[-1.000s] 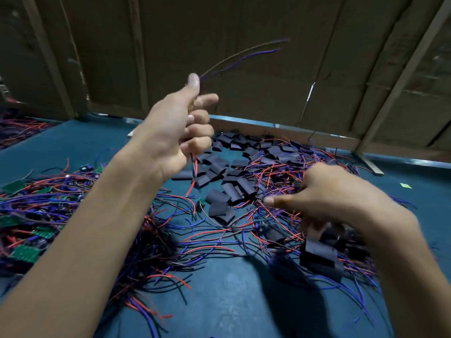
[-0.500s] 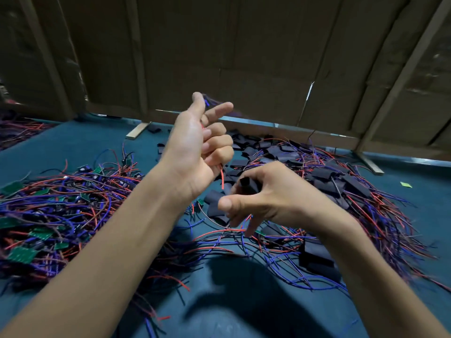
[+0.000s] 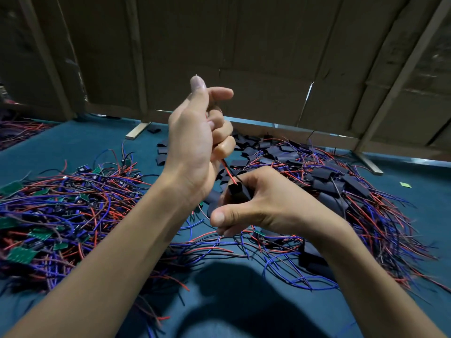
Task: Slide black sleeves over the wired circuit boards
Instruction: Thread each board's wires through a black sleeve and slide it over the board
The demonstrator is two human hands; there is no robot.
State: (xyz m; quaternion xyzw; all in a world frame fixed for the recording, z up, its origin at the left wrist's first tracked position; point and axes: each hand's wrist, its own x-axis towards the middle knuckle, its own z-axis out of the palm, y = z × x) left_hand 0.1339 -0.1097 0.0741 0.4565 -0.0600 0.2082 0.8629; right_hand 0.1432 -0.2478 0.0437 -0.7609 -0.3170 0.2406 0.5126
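Above the blue table [image 3: 97, 147], left hand [image 3: 195, 142] curled tight on red and black wires [image 3: 228, 173]; right hand [image 3: 253, 206] pinching the black sleeve [image 3: 238, 192]. Board probably inside, hidden. Best kept taut and in line while pushing the sleeve up steadily.

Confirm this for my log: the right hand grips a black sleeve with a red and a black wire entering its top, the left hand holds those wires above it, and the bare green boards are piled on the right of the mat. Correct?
Not quite. The head view shows the bare green boards piled on the left of the mat, not the right. The rest stands: the right hand grips the black sleeve, and the left hand holds the wires above it.
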